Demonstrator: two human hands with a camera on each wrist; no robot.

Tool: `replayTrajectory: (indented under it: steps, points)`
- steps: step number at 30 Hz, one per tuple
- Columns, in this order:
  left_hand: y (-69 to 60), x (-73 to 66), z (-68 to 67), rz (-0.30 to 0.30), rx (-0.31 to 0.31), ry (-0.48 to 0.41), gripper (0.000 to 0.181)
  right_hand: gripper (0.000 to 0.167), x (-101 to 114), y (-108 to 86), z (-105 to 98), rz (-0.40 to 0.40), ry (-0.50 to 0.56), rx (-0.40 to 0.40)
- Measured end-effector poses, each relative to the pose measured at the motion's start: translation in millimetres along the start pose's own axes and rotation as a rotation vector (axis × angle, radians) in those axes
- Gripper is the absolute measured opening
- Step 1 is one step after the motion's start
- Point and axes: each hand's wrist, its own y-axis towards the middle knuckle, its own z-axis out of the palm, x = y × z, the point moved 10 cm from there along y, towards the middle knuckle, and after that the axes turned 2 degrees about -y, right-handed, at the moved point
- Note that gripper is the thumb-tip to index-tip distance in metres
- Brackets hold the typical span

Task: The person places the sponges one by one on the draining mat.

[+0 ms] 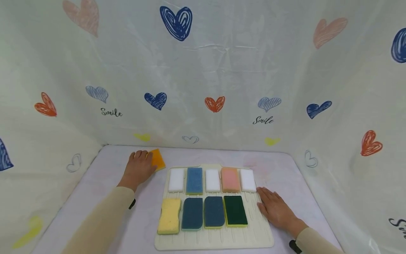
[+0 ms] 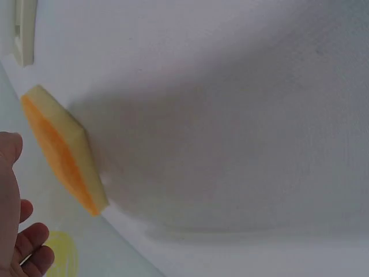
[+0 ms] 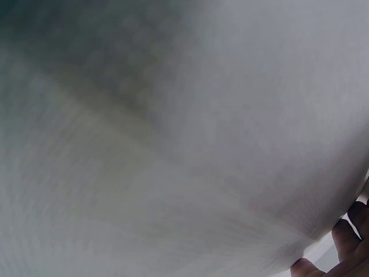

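At the back left of the table lies a sponge (image 2: 63, 153) with an orange top and a pale yellow side. My left hand (image 1: 141, 167) is just beside it in the head view. In the left wrist view a gap shows between the loosely bent fingers (image 2: 37, 251) and the sponge, and nothing is held. My right hand (image 1: 277, 208) lies with extended fingers at the right edge of a cream ribbed tray (image 1: 215, 242). Its fingertips (image 3: 346, 236) appear at the corner of the right wrist view, which is mostly blurred.
Two rows of sponges lie on the tray: white (image 1: 176, 180), blue (image 1: 194, 180) and pink (image 1: 230, 180) ones behind, yellow (image 1: 169, 216), dark blue (image 1: 192, 213) and dark green (image 1: 235, 210) ones in front. A heart-printed curtain (image 1: 238, 77) surrounds the table (image 1: 127, 225).
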Motion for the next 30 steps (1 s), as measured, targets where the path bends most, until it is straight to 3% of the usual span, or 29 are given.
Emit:
replayTrajectory:
  steps: [5,13,24,30]
  points:
    - [-4.0,3.0,6.4,0.001,-0.026,0.019,0.059,0.063,4,-0.7,-1,0.003,-0.005,0.0]
    - [-6.1,11.9,14.8,-0.076,0.028,-0.021,0.065,0.063,5,-0.4,-2,-0.003,-0.001,-0.008]
    - [-7.0,13.6,12.7,-0.128,0.009,-0.062,0.096,0.064,1,-0.7,-3,0.002,-0.021,-0.012]
    - [-1.5,15.4,18.4,-0.138,0.026,-0.076,0.113,0.064,0,-0.6,-1,0.003,-0.026,-0.017]
